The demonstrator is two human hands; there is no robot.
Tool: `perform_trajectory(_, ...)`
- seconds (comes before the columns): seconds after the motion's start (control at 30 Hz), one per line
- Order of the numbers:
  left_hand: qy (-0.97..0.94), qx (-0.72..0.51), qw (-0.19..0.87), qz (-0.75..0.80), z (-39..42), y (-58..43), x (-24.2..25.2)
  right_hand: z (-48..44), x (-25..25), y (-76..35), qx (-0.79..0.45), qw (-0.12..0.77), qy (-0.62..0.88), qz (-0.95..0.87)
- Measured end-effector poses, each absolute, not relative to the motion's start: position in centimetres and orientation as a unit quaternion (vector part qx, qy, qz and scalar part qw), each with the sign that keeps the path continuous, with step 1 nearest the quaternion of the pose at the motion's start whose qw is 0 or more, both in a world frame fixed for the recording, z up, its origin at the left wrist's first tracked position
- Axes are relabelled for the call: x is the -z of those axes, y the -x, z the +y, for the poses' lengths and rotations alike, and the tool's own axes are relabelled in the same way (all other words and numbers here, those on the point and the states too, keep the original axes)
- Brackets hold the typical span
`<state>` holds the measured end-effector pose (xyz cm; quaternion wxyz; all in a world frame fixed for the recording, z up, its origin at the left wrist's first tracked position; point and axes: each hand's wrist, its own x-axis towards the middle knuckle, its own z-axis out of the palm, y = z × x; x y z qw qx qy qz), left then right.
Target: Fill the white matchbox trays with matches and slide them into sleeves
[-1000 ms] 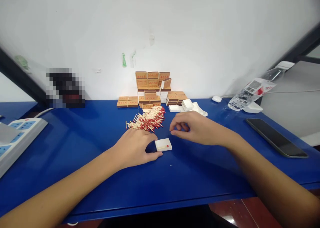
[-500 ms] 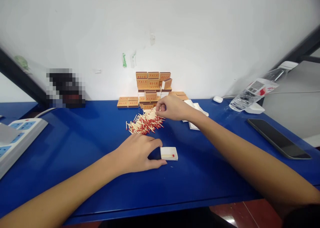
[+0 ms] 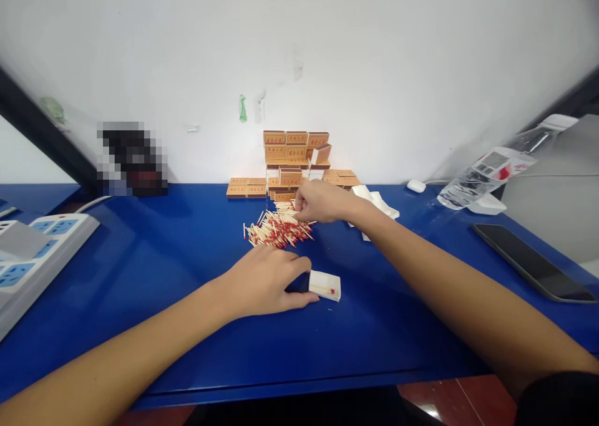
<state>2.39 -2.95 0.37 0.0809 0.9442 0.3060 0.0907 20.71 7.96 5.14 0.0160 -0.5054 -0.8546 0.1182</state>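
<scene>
A white matchbox tray (image 3: 324,282) lies on the blue table with a few red-headed matchsticks inside. My left hand (image 3: 266,279) holds this tray at its left end, thumb along the near edge and index finger at the far corner. Beyond it spreads a loose pile of matchsticks (image 3: 279,229). Over the pile's right side, my right hand (image 3: 322,201) is closed in a pinch, fingertips down among the matchsticks. How many it grips is hidden.
Matchboxes (image 3: 286,153) stand stacked against the wall, with lower stacks on both sides. White empty trays (image 3: 374,200) lie behind my right wrist. On the right are a plastic bottle (image 3: 491,164) and a phone (image 3: 531,261); a power strip (image 3: 56,251) sits at the left.
The whole view has shifted slightly, moving things rightward. My left hand keeps its hold on the tray, now turned slightly. My right hand stays at the pile, fingers still pinched.
</scene>
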Motion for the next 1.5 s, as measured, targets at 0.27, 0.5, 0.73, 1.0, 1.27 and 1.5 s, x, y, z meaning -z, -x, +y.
perform_trajectory(0.27,-0.939,-0.117,0.082,0.313,-2.9,-2.4,0.1,7.8,-6.1,-21.7,-0.120,0.060,0.502,-0.854)
perform_trajectory(0.5,-0.923,-0.115,0.157,0.331,-3.0,-2.8,-0.1,4.1,-6.9,-25.5,-0.210,0.131,0.452,-0.857)
perform_trajectory(0.73,-0.898,-0.151,0.151,0.385,-2.3,-2.8,0.0,-0.7,-5.7,-27.0,-0.314,0.133,0.403,-0.850)
perform_trajectory(1.0,-0.897,-0.143,0.148,0.392,-2.0,-2.8,-0.1,-1.4,-3.9,-26.3,-0.259,0.096,0.403,-0.873)
perform_trajectory(1.27,-0.902,-0.141,0.135,0.385,-2.1,-2.7,-0.1,-1.6,-3.8,-26.8,-0.219,0.090,0.409,-0.881)
perform_trajectory(1.5,-0.906,-0.139,0.127,0.379,-2.1,-2.7,-0.1,-2.2,-3.4,-25.5,-0.265,0.120,0.360,-0.886)
